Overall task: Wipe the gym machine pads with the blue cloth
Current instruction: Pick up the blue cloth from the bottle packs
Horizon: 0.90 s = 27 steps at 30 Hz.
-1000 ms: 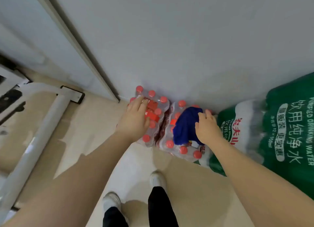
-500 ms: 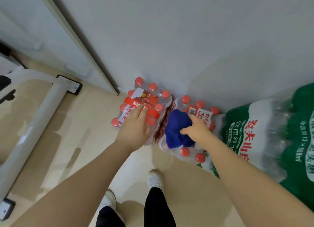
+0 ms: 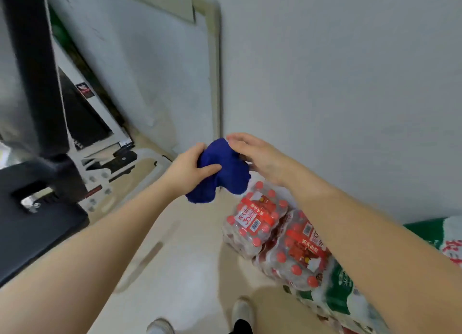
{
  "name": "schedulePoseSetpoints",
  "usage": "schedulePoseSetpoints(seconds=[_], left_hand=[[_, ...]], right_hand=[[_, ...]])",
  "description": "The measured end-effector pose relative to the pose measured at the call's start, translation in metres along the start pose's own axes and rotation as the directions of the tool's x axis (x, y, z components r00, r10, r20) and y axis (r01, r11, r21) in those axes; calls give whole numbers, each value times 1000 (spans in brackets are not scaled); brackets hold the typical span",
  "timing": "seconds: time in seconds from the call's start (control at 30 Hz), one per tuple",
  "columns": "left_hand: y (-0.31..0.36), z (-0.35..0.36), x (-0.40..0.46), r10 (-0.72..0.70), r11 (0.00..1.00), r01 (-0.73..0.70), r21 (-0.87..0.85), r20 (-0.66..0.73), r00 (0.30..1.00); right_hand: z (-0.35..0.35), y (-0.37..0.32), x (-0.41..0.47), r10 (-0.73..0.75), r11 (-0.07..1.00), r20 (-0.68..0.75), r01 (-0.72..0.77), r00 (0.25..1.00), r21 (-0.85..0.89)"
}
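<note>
Pale walls are meeting a beige floor (image 3: 190, 266), where red-capped bottle packs (image 3: 270, 236) are standing against the wall's foot beside a green pack (image 3: 337, 298). Both bare forearms are reaching forward at mid-height, holding the blue cloth (image 3: 225, 173) bunched in the air above the floor. The left hand (image 3: 190, 169) is gripping its lower left part, thumb pressing across the fabric. The right hand (image 3: 260, 156) is lying over its top right, fingers loosely spread. A black gym pad (image 3: 37, 223) is showing at the left edge.
</note>
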State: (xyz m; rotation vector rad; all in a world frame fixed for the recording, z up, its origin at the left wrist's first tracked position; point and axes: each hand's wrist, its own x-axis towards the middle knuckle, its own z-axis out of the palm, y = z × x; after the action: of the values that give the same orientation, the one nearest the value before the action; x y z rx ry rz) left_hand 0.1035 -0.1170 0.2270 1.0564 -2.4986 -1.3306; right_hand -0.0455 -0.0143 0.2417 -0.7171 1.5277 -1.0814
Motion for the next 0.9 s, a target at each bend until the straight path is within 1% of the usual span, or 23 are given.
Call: schedulePoseSetpoints(seconds=[0.07,0.1,0.17,0.23,0.27,0.3,0.43,0.47,0.5,0.6,0.63,0.73,0.77,0.83,0.9], left_hand=[[-2,-39,-18,32,998,-31,50,-21,999],[-5,-56,-27,42,996,-41,75,-18,999],[-15,-88,-43,67,986,-65,155,-4,998],[-30,-119,-57,65,978,-63,197,-5,998],[-37,-132,-62,56,979,-51,198,-21,998],[-46,-148,-67,47,979,-36,200,-51,998],[-76,-202,-88,98,968,-44,246,-213,972],[-83,-213,-93,101,969,-42,244,-236,967],[-90,-224,-98,103,972,-44,231,-247,963],[-109,-250,-111,83,980,-35,196,-245,966],[-116,-257,-114,78,978,-28,206,-234,969],[-144,-275,-119,83,946,-9,324,-216,973],[-154,-278,-120,80,941,0,339,-222,972],[-169,-283,-120,86,949,3,316,-270,959],[-177,-291,-119,101,971,-14,238,-359,928]], right_hand=[[28,-32,2,-61,978,44,68,997,-196],[45,-45,3,-84,942,85,107,993,-317],[82,-67,8,-151,824,122,193,981,-533],[117,-84,18,-284,650,86,258,955,-715],[131,-90,23,-346,572,63,263,936,-777],[148,-96,28,-389,524,46,262,920,-810],[204,-112,43,-487,426,15,253,873,-869],[217,-117,46,-512,412,3,249,859,-876],[228,-122,48,-536,425,-11,258,844,-868],[256,-135,57,-557,507,-4,337,830,-793],[263,-137,61,-566,515,15,368,824,-775],[280,-142,75,-594,517,50,429,803,-741],[284,-142,81,-596,515,67,445,800,-733],[292,-144,90,-562,557,92,458,822,-693],[299,-148,96,-493,627,144,465,858,-625]])
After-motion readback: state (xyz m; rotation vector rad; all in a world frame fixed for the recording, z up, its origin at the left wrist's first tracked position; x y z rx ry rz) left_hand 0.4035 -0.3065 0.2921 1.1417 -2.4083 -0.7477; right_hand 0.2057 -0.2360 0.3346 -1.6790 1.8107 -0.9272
